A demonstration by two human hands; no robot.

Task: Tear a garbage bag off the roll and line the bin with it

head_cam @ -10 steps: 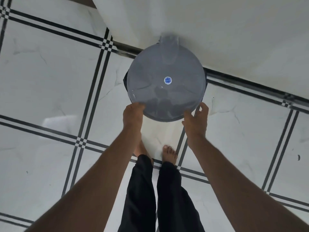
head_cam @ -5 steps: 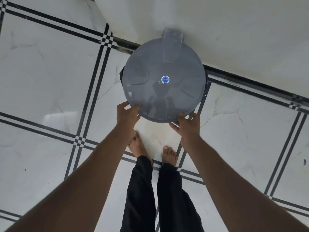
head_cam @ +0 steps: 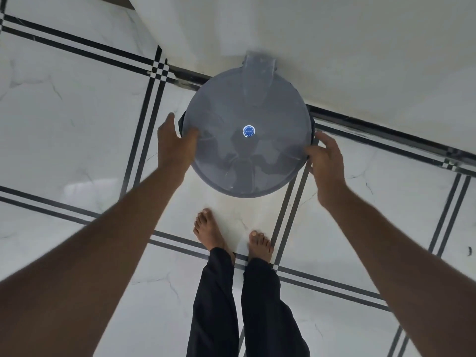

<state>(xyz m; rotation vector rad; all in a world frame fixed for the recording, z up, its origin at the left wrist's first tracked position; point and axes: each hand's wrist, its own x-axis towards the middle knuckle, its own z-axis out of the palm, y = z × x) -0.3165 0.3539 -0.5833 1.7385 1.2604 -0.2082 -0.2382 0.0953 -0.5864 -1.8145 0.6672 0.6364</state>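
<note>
Marble-look floor tiles (head_cam: 64, 130), white with thin grey veins and double black border lines that cross in small checkered squares, fill most of the view, and a plain white wall (head_cam: 334, 47) runs diagonally across the top. Against the foot of that wall stands the bin, seen from straight above, so that only its round grey lid (head_cam: 247, 104) shows, closed, with a raised hinge tab (head_cam: 258, 70) on the wall side. A dark edge of the bin body (head_cam: 181, 122) peeks out beneath the lid on the left and on the right. Two bare forearms reach in from the lower corners toward it. Below the lid the person's legs in black trousers (head_cam: 231, 305) end in bare feet (head_cam: 208, 230) planted on the tiles, just short of the bin. The left hand (head_cam: 173, 145) grips the lid's left edge, thumb lying on the top surface and fingers wrapped down over the rim. The right hand (head_cam: 325, 161) holds the opposite edge, thumb on the lid and fingers curved along the rim outside. At the lid's middle sits a small round blue sticker (head_cam: 249, 131).
</note>
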